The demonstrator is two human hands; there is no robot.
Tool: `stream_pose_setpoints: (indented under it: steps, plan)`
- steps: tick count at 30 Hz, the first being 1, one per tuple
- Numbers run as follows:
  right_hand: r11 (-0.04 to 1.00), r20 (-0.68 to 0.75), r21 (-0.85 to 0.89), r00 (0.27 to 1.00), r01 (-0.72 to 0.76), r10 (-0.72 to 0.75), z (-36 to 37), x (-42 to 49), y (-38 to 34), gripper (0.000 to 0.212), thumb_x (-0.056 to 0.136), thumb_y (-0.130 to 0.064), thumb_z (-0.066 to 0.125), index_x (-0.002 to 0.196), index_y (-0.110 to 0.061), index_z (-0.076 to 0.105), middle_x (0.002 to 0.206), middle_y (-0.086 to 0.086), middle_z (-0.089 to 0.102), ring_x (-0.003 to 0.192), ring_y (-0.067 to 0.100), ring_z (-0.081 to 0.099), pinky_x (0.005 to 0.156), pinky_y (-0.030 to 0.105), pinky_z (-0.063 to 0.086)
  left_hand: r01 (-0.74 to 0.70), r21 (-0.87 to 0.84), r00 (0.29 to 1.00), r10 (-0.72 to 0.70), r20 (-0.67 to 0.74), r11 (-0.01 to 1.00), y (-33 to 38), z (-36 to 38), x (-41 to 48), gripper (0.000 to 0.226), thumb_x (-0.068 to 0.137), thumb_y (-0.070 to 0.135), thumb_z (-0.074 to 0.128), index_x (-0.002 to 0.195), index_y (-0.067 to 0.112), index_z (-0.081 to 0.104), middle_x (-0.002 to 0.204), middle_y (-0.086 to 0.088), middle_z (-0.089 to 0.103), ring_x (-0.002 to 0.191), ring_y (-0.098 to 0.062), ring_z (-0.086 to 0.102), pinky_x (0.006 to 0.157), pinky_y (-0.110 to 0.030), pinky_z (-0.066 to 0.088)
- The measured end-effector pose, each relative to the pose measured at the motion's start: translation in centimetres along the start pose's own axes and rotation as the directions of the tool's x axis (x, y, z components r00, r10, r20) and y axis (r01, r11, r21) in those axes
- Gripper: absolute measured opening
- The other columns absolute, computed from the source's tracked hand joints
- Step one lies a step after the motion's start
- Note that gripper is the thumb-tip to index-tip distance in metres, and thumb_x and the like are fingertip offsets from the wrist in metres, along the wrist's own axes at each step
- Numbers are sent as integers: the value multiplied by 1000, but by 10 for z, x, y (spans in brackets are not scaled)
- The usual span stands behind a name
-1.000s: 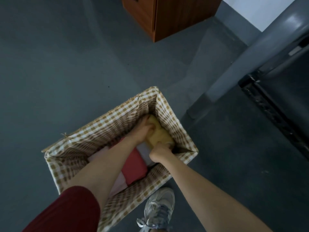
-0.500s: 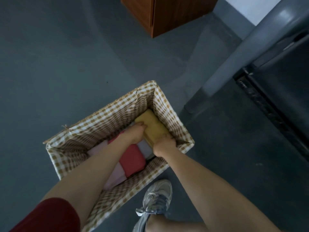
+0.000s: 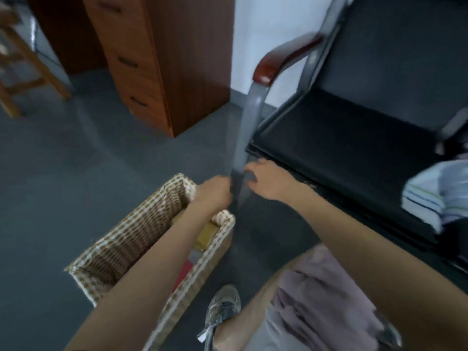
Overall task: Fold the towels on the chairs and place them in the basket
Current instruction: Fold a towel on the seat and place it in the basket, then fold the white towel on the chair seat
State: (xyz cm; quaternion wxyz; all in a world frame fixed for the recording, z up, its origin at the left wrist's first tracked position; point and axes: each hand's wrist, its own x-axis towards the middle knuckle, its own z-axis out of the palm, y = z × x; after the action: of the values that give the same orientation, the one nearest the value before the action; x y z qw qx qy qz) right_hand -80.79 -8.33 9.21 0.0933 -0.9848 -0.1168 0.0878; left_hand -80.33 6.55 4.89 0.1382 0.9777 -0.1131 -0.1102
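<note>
Towel [image 3: 434, 198] bunched on the chair [image 3: 342, 138] at three o'clock looks soft, light and floppy, best pinched at two corners; my right hand [image 3: 268, 182] has fingers apart and empty, my left hand [image 3: 215, 195] is too blurred to tell.

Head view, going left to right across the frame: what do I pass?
Stool → drawer cabinet → left hand → right hand → striped towels. The basket is left out, as it overlaps the cabinet and left hand.
</note>
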Motion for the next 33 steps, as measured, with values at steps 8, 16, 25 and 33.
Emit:
stream_pose_setpoints:
  steps: [8,16,25,33]
  plan:
    - [917,-404,70,830,-392,385,-97,-176,149,43,94,-33,53,135,-19,47,135,7,45,127,28,38,105,40,36,-424,76,886,430,-173,903,222,-52,-18,34,97,25,46,130,17,50,129,-6,49,115,-28,50,89,-39,43]
    - [703,-378,239,603,-670,703,-96,-320,273,42,94,-30,53,134,-17,48,135,9,43,126,29,36,102,40,35,-693,166,711,703,-1,702,411,-7,-30,34,94,18,49,127,12,51,127,-9,48,109,-28,52,81,-37,44]
    - [472,-182,352,435,-808,882,-68,-375,409,50,94,-23,51,141,-17,36,136,13,38,127,31,35,105,42,34,-746,93,665,727,171,660,533,87,22,43,91,17,46,134,15,43,136,-8,41,117,-30,48,91,-40,44]
    - [539,-307,354,449,-765,839,-52,-314,515,50,100,-33,38,147,-19,28,148,13,34,139,30,24,113,44,25,-661,29,748,656,104,750,566,140,107,38,97,27,42,130,8,41,130,-12,43,118,-31,43,89,-39,40]
